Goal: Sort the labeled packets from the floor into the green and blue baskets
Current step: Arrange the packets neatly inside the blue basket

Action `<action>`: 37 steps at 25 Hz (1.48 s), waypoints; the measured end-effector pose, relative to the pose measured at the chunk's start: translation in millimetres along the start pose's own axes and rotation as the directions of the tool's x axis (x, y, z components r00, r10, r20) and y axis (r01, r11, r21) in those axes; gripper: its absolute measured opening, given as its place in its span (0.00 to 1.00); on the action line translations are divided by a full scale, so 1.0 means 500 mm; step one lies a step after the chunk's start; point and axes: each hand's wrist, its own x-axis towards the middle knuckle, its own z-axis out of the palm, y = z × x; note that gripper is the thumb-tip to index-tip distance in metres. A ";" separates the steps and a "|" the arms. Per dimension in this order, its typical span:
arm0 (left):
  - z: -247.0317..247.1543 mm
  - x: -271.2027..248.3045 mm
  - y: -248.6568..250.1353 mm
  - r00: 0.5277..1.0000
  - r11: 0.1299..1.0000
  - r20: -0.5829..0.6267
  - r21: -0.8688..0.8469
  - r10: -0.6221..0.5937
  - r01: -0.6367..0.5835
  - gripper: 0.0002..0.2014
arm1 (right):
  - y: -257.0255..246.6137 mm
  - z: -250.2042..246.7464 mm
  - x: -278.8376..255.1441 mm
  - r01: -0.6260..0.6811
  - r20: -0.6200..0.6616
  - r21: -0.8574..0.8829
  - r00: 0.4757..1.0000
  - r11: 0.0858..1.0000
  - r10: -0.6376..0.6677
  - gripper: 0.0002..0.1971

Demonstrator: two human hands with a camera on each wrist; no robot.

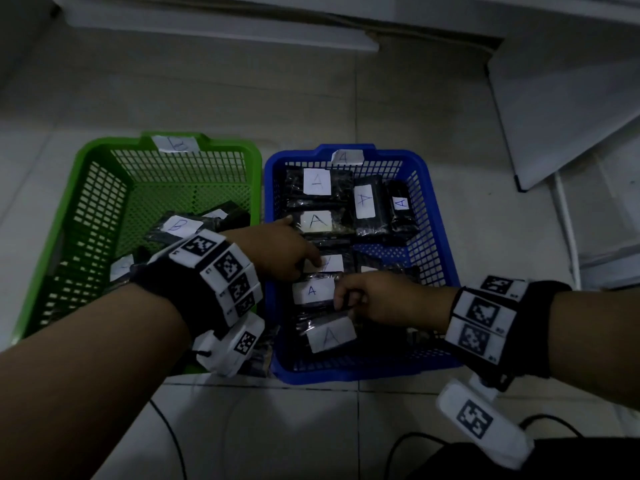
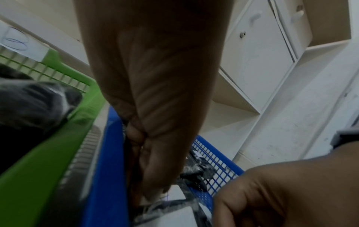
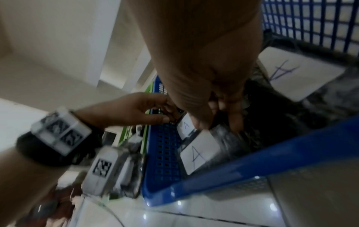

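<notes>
Both hands were inside the blue basket [image 1: 440, 216], which stood just right of the green basket [image 1: 69, 216] on the tiled floor [image 1: 311, 98].

The left hand [image 1: 277, 251] reached across from about eight o'clock, fingers extended and resting on a packet's white label [image 1: 332, 263] near the basket's middle. From the left wrist view the fingers lay together, pressed down on the label; whether the thumb pinched the packet's edge could not be told.

The right hand [image 1: 377, 299] came in from three o'clock with its fingers curled over the right end of the packet marked A [image 1: 311, 291], which lay flat, its long axis running nine to three. That packet sat just toward six o'clock of the one under the left hand, and another A packet [image 1: 330, 336] lay beyond it toward six again, tilted against the near wall.

More A packets filled the twelve o'clock half of the blue basket; B-labelled packets [image 1: 181, 225] lay in the green one. No packet showed on the floor itself.

The right hand was plainly the nearer to the held packet, already at its end. Judging from this, the sorting looked nearly finished, and settling this packet flat among its neighbours seemed the step in hand.
</notes>
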 end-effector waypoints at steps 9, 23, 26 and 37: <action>0.004 0.018 0.005 0.998 0.997 -0.055 0.063 -0.028 0.032 0.11 | -0.024 -0.011 0.044 -0.160 -0.117 0.412 0.967 0.897 0.226 0.13; -0.010 0.040 -0.006 0.987 1.000 -0.162 -0.025 0.007 -0.012 0.16 | 0.057 -0.099 -0.001 -0.302 -0.104 -0.459 0.952 0.836 0.287 0.33; -0.011 0.064 0.019 0.959 0.980 -0.210 0.105 0.189 -0.171 0.17 | 0.079 -0.073 -0.001 -0.258 -0.077 -0.403 0.966 0.878 0.248 0.37; -0.016 0.079 0.052 0.977 0.956 0.014 0.205 0.213 -0.212 0.20 | 0.090 -0.054 0.020 -0.293 -0.348 -0.328 0.921 0.898 0.173 0.39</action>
